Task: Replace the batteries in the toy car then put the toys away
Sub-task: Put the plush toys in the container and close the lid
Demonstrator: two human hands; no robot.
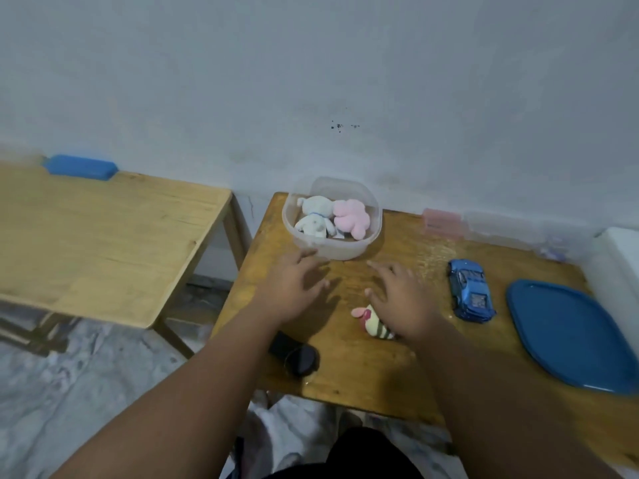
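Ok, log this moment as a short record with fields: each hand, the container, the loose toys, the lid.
left hand: open, fingers spread, above the table near the container
right hand: open, over the striped plush toy, no grip visible
container: clear, lid off, holds white plush and pink plush
toy car: blue, on the table, right of the hands
lid: blue, flat at the table's right edge

No legible text, labels or numbers anywhere.
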